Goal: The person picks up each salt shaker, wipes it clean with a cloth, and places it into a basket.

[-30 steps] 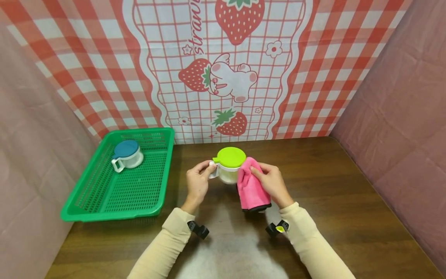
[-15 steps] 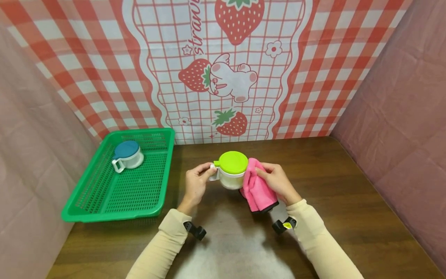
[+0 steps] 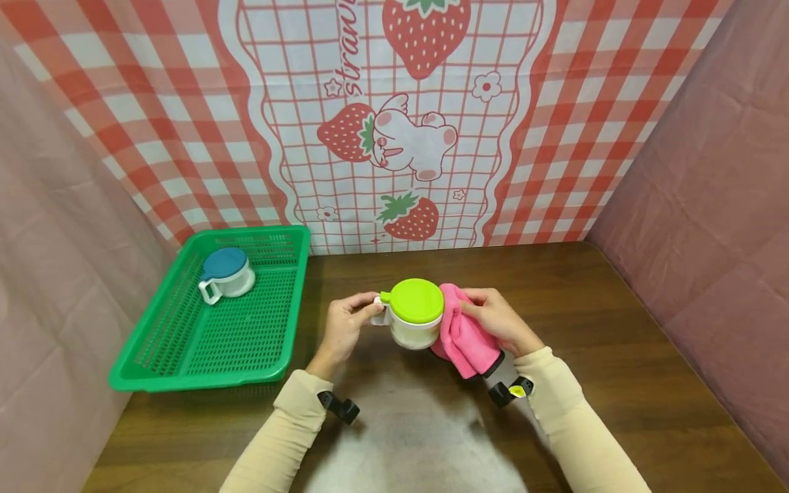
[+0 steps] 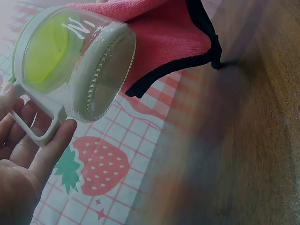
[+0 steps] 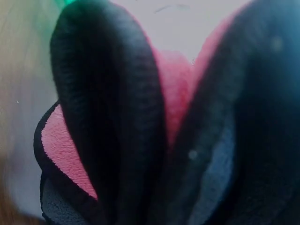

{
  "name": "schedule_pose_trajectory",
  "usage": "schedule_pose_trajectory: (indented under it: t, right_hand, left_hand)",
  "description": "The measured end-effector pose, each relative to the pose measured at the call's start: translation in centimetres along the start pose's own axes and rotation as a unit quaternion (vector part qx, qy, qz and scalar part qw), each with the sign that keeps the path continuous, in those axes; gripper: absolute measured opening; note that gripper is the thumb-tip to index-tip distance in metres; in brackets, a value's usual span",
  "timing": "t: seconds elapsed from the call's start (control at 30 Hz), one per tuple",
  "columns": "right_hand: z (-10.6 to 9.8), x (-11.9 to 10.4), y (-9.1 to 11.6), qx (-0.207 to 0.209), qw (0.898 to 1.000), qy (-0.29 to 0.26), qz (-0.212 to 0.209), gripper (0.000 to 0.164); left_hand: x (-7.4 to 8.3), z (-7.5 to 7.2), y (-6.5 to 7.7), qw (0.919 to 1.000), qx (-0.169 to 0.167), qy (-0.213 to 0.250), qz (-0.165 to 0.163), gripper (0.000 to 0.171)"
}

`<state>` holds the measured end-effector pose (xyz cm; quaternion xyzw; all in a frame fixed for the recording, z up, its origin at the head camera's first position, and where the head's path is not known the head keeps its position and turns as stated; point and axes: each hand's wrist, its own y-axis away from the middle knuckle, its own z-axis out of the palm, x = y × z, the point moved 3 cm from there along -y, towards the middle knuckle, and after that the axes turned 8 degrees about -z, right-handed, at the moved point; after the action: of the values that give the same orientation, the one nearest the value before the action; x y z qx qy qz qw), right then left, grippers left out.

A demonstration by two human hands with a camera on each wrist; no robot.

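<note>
One left grip and one right grip make two. With them come two sleeves and two black wrist mounts. The cups number two: one green-lidded cup and one blue-lidded cup, with two lids and two handles between them. There is one cloth, one basket and one tabletop. Two drapes and one backdrop show. The backdrop's print counts three strawberries, one cartoon animal, two flowers and two stars.
</note>
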<state>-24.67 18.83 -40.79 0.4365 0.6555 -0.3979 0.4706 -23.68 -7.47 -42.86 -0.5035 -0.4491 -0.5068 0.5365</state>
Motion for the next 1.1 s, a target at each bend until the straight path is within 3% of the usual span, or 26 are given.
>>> schedule_pose_trajectory:
  t: [0.27,0.43,0.73,1.1]
  right_hand:
    - [-0.1,0.2,-0.2,-0.02,1.0,-0.003,-0.009,0.033]
    - [-0.1,0.1,-0.2,-0.015,1.0,0.001,-0.007,0.035]
    - [-0.2,-0.2,0.1,0.003,1.0,0.013,-0.012,0.035]
    - [-0.1,-0.2,1.3,0.031,0.999,0.031,0.007,0.033]
  left_hand:
    - [-0.2,0.0,0.1,0.9991,-0.04,0.005,-0.008,0.027]
    - [-0.1,0.0,0.1,0.9989,-0.042,0.012,-0.015,0.027]
    - [-0.1,0.1,0.1,0.9983,-0.019,0.034,-0.043,0.027]
    - [-0.4,0.2,0.0,0.9957,0.055,0.052,-0.053,0.026]
